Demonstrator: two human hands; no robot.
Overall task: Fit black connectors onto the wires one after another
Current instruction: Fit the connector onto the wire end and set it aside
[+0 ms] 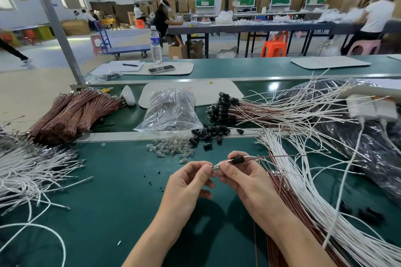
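Note:
Over the green bench my right hand [240,176] pinches a wire pair [280,156], one white and one brown, that carries a black connector [238,160] just past my fingers. My left hand [191,182] pinches the metal terminal end [215,167] of those wires. Loose black connectors [209,133] lie in a small heap behind my hands. Beside them sits a scatter of small clear bulbs [171,149]. Finished wires with black connectors fitted [223,107] are stacked farther back.
White and brown wires [303,201] fan out to the right, white wires [32,171] to the left, bundled brown wires [71,112] at the back left. A clear plastic bag [171,110] stands behind the connectors. A black bag [368,147] lies at right.

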